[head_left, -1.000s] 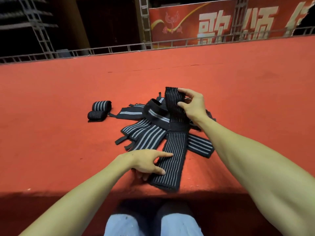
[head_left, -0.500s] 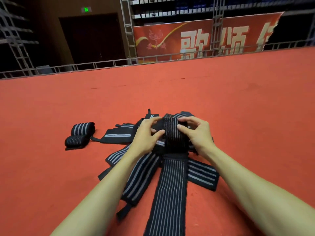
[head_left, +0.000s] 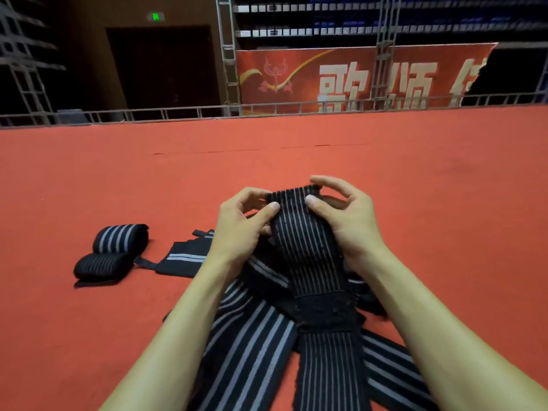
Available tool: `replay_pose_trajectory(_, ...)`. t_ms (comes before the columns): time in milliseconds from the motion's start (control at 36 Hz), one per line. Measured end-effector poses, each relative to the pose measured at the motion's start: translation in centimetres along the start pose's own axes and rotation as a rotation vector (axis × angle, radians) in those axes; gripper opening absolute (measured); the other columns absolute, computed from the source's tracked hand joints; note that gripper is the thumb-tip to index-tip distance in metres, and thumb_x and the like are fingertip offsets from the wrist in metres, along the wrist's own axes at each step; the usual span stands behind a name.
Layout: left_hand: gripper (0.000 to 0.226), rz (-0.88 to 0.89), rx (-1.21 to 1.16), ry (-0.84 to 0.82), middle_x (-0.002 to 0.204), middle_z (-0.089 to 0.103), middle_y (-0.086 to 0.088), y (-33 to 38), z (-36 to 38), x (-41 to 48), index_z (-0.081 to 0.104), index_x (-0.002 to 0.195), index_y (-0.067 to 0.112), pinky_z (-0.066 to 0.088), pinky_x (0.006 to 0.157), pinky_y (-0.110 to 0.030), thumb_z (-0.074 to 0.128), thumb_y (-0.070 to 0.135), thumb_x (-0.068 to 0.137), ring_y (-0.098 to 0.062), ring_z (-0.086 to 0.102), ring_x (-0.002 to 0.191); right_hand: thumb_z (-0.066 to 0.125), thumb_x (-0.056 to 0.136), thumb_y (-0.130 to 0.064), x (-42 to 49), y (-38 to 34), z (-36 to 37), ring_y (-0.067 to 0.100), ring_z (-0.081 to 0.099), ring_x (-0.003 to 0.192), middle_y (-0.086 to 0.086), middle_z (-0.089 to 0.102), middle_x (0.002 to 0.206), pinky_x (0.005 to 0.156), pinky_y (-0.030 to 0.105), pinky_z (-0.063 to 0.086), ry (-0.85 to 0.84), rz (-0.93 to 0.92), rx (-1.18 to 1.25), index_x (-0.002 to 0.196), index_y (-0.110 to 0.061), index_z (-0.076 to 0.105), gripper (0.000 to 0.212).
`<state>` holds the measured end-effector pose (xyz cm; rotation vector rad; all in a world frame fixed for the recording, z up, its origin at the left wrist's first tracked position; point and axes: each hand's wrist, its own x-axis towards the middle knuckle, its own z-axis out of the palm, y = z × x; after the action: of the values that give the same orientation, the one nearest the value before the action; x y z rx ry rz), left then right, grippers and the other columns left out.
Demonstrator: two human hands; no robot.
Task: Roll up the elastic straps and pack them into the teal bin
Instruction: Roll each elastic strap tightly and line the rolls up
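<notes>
A long black elastic strap with thin grey stripes (head_left: 308, 247) runs from the bottom edge up to both hands. My left hand (head_left: 237, 229) pinches its far end from the left, thumb on top. My right hand (head_left: 347, 221) grips the same end from the right, fingers curled over the folded tip. Under it lies a heap of loose black straps with broad grey stripes (head_left: 246, 351). Two rolled straps (head_left: 112, 253) lie side by side to the left. No teal bin is in view.
All of it rests on a wide red carpeted platform (head_left: 415, 179). A metal railing (head_left: 267, 109) lines its far edge, with a red banner (head_left: 355, 75) and truss frames behind. A flat strap piece (head_left: 184, 259) lies between the rolls and the heap.
My left hand left the strap's near part and joined my right hand at the far end. Both hands have lifted that end slightly, and the view has come closer to the heap.
</notes>
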<state>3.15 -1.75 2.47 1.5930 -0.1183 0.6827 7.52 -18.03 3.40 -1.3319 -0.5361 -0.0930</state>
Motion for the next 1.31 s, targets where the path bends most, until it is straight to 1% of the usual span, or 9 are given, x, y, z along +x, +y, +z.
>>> replay_pose_trajectory(139,0.015,0.027,0.017,-0.002,0.077,0.06,-0.002,1.3,-1.4,0.2,0.064,0.088,0.015,0.047,0.051,-0.019,0.065,0.0,0.091,-0.006,0.058,0.059,0.074,0.085,-0.008,0.7,-0.8,1.3,0.014,0.071,0.075,0.006,0.076,0.083,0.069,0.032,0.057,0.017,0.021,0.012,0.097,-0.018,0.072,0.016)
replay_pose_trajectory(306,0.016,0.141,0.074,-0.021,0.076,0.069,0.008,2.9,-1.9,0.5,0.069,0.086,0.019,0.056,0.069,-0.04,0.065,0.004,0.092,-0.013,0.064,0.072,0.075,0.081,0.0,1.4,-2.0,1.6,0.009,0.069,0.071,-0.002,0.074,0.075,0.063,0.02,0.053,-0.013,-0.059,-0.012,0.079,-0.015,0.072,0.016)
replay_pose_trajectory(500,0.025,0.297,0.221,-0.005,0.074,0.068,0.017,3.3,-2.1,0.4,0.065,0.082,0.021,0.054,0.069,-0.019,0.069,-0.003,0.086,-0.003,0.066,0.072,0.07,0.084,0.002,0.8,-2.7,1.9,0.009,0.063,0.057,0.0,0.071,0.072,0.044,0.018,0.046,-0.062,-0.007,0.065,0.082,-0.016,0.07,0.019)
replay_pose_trajectory(639,0.027,0.302,0.21,0.007,0.076,0.07,0.014,3.0,-2.4,0.5,0.065,0.079,0.019,0.056,0.073,-0.023,0.071,-0.007,0.083,-0.005,0.068,0.074,0.073,0.081,-0.003,0.5,-3.1,1.7,0.019,0.069,0.073,0.006,0.073,0.087,0.06,0.03,0.059,-0.173,0.044,0.12,0.093,-0.016,0.073,0.017)
replay_pose_trajectory(778,0.032,0.316,0.147,-0.007,0.079,0.071,0.012,3.1,-2.3,0.7,0.067,0.078,0.019,0.052,0.076,-0.019,0.072,-0.012,0.079,-0.005,0.068,0.079,0.077,0.064,-0.022,0.5,-3.1,2.0,0.022,0.068,0.07,0.011,0.073,0.081,0.061,0.031,0.056,-0.129,0.025,0.099,0.072,-0.016,0.074,0.009)
replay_pose_trajectory(889,0.024,0.238,0.031,-0.071,0.082,0.07,0.012,3.7,-1.9,0.3,0.067,0.08,0.013,0.053,0.074,-0.018,0.071,-0.011,0.08,-0.005,0.067,0.08,0.075,0.066,-0.016,0.5,-3.3,1.8,0.022,0.069,0.074,0.014,0.075,0.083,0.067,0.032,0.058,-0.12,-0.003,0.111,0.066,-0.015,0.074,0.001)
replay_pose_trajectory(972,0.01,0.154,-0.082,-0.061,0.089,0.072,0.008,4.0,-1.7,0.2,0.073,0.074,0.022,0.054,0.077,-0.026,0.074,0.013,0.079,-0.009,0.067,0.081,0.072,0.075,0.0,0.6,-3.6,1.5,0.022,0.071,0.081,0.012,0.076,0.089,0.075,0.032,0.06,-0.131,-0.051,0.105,0.065,-0.015,0.074,0.018)
replay_pose_trajectory(1083,0.006,0.087,-0.09,-0.027,0.092,0.073,0.003,3.9,-1.6,0.3,0.074,0.079,0.026,0.054,0.084,-0.037,0.078,0.023,0.078,-0.015,0.068,0.087,0.069,0.077,0.012,0.5,-3.5,1.5,0.019,0.073,0.088,0.01,0.077,0.092,0.08,0.031,0.058,-0.117,-0.097,0.108,0.072,-0.011,0.071,0.023)
replay_pose_trajectory(1306,0.014,0.089,0.008,-0.034,0.087,0.074,0.005,4.6,-1.3,0.0,0.069,0.094,0.017,0.057,0.075,-0.027,0.068,0.004,0.088,-0.01,0.069,0.082,0.072,0.068,0.001,0.4,-3.9,1.6,0.024,0.072,0.091,0.011,0.075,0.098,0.076,0.034,0.059,-0.111,-0.008,0.225,0.099,-0.013,0.069,0.035)
